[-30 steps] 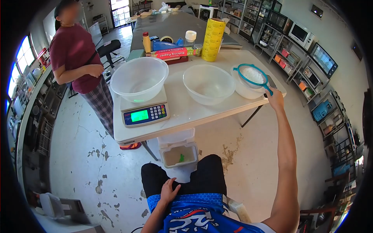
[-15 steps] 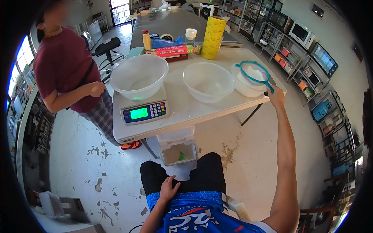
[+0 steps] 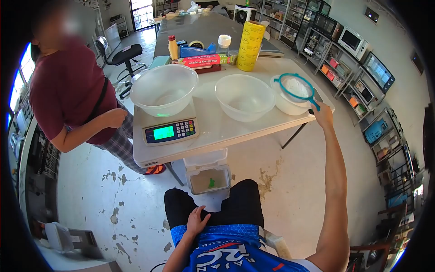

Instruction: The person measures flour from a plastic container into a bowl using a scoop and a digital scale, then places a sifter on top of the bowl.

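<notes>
My right hand (image 3: 322, 113) is closed on the handle of a teal-rimmed strainer (image 3: 297, 87). White powder shows in the strainer, which rests over a white bowl (image 3: 290, 107) at the table's right end. My left hand (image 3: 197, 221) lies on my lap with its fingers apart, holding nothing. To the left of the strainer stands a translucent bowl (image 3: 244, 97), empty. Another translucent bowl (image 3: 164, 90) sits on a digital scale (image 3: 170, 131) with a lit green display.
A co-worker (image 3: 72, 86) stands at the table's left side. Behind the bowls are a yellow roll (image 3: 250, 46), a baking paper box (image 3: 199, 60), a jar (image 3: 224, 43) and a bottle (image 3: 172, 47). A lidded plastic bin (image 3: 208, 179) is on the floor before my knees.
The co-worker has shifted left and nearer to me. My right hand and the strainer have barely moved. My left hand has stayed in place.
</notes>
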`<state>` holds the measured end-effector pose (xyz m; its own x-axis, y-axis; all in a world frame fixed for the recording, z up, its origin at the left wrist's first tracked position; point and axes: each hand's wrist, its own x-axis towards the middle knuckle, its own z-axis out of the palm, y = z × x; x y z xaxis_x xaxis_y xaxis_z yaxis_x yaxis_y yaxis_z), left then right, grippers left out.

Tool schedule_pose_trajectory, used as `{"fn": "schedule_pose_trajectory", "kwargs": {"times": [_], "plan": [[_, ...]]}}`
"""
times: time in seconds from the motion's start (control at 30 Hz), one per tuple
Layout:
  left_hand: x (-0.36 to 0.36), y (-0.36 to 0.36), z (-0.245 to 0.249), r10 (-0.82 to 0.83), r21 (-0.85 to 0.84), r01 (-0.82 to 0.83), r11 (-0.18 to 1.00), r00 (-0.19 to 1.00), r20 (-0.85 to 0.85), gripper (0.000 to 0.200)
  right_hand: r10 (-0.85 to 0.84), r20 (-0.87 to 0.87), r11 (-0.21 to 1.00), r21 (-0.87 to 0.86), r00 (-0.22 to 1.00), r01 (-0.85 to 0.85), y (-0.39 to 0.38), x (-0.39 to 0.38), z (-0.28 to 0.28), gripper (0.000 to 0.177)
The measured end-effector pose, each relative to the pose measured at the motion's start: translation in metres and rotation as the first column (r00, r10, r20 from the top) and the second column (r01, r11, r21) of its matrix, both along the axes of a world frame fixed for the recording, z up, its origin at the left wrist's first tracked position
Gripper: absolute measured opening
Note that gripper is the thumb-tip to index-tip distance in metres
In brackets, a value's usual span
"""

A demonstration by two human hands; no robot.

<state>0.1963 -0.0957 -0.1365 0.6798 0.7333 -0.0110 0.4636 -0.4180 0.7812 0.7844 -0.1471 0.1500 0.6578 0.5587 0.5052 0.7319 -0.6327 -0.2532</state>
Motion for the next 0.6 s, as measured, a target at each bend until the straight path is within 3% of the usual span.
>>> {"fn": "schedule_pose_trajectory", "kwargs": {"times": [0.07,0.17,0.23,0.37,0.47,0.53,0.6], "plan": [[-0.001,-0.002,0.000,0.010,0.011,-0.010,1.000,1.000,0.004,0.044,0.036,-0.034,0.999,-0.034,0.999,-0.038,0.001,0.001,-0.002,0.039],[-0.001,-0.002,0.001,0.003,0.020,-0.003,1.000,1.000,-0.001,0.044,-0.012,0.009,0.999,0.053,1.000,0.012,0.002,0.004,-0.003,0.039],[0.000,0.000,0.002,0.009,0.014,-0.009,1.000,1.000,-0.004,0.044,0.027,-0.017,0.999,-0.027,0.999,-0.028,0.002,-0.002,0.000,0.040],[-0.001,-0.002,0.002,0.009,0.013,-0.009,1.000,1.000,0.006,0.044,-0.022,0.007,0.999,0.041,1.000,0.022,0.002,0.004,-0.001,0.040],[0.000,-0.002,0.002,0.014,0.004,-0.014,1.000,1.000,-0.004,0.044,0.030,0.006,0.999,-0.033,1.000,-0.030,0.004,-0.001,0.003,0.040],[-0.003,-0.005,0.001,0.004,0.007,-0.004,1.000,1.000,-0.007,0.044,-0.067,-0.013,0.998,-0.010,0.998,0.067,0.003,-0.002,0.004,0.039],[0.001,0.000,0.000,0.009,0.026,-0.009,1.000,1.000,0.002,0.044,-0.032,0.003,0.999,-0.033,0.999,0.032,0.002,-0.008,0.009,0.039]]}}
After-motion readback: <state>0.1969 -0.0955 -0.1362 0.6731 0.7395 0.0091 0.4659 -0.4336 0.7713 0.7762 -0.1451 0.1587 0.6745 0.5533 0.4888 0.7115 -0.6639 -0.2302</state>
